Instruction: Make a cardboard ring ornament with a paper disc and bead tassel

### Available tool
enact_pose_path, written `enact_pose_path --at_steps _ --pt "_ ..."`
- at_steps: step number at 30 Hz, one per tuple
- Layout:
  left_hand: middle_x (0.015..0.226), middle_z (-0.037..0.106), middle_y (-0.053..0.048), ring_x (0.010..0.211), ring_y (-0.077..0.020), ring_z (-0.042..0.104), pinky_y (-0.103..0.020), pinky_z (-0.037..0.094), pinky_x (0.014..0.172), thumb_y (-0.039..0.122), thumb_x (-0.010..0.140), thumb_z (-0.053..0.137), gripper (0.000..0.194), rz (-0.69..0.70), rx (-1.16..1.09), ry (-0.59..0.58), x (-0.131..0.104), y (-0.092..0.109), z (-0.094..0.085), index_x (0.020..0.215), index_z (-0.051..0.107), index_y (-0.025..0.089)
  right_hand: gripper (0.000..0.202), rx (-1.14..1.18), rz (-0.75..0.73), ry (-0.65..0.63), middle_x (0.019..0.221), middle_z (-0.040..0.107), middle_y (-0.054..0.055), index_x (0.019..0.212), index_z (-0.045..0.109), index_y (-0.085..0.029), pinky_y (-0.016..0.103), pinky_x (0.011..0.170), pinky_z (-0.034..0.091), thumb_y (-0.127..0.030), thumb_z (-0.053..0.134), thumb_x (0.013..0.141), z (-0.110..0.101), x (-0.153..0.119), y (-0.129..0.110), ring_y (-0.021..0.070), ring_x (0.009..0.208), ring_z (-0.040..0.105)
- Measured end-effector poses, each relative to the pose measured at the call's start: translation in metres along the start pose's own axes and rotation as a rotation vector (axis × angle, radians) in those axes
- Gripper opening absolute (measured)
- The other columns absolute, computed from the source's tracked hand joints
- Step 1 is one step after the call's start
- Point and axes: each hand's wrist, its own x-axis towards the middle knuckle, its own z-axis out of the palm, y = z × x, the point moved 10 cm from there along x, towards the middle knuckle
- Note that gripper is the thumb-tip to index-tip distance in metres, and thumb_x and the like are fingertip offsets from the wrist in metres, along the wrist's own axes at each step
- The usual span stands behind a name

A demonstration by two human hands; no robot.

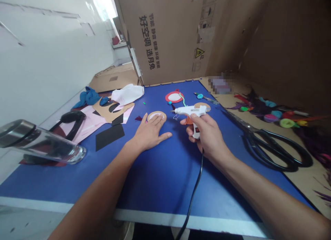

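Observation:
My right hand [207, 131] grips a white hot glue gun [192, 111] with an orange trigger, its nozzle pointing left above the blue mat. A black cord runs from its handle down over the table's front edge. My left hand [151, 129] lies with fingers stretched over a small tan disc with a white centre [155, 115], partly covering it. Dark reddish tassel strands [139, 118] show just left of the disc. Farther back lies a red-rimmed white oval [174, 96], with a pale green strip at its right. Another tan disc [204, 105] sits partly hidden behind the glue gun.
Large black-handled scissors [274, 147] lie at right, near colourful feathers and clay-like pieces [276, 116]. A glass bottle [49, 143] is at left, by black card [110, 136], paper scraps and white cloth [128, 93]. A cardboard box [170, 37] stands behind the blue mat [160, 185].

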Motion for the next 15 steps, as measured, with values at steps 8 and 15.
enact_pose_path --at_steps 8,15 --pt "0.183 0.038 -0.011 0.173 -0.0312 0.029 -0.066 0.009 0.142 0.064 0.115 0.035 0.072 0.010 -0.115 -0.013 0.002 -0.003 0.003 0.174 0.041 0.024 0.033 -0.028 -0.012 -0.001 0.090 0.078 0.002 0.100 0.067 -0.024 0.022 0.040 0.039 -0.049 0.082 0.086 -0.001 0.000 -0.001 0.0109 0.054 0.055" --pt "0.187 0.027 -0.012 0.175 -0.0309 0.023 -0.063 0.010 0.142 0.060 0.116 0.034 0.073 -0.078 -0.114 0.039 0.004 -0.018 0.000 0.177 0.034 0.021 0.029 -0.052 -0.029 0.002 0.093 0.079 0.003 0.099 0.067 -0.023 0.023 0.042 0.043 -0.046 0.080 0.089 -0.001 -0.001 -0.003 0.0115 0.055 0.056"
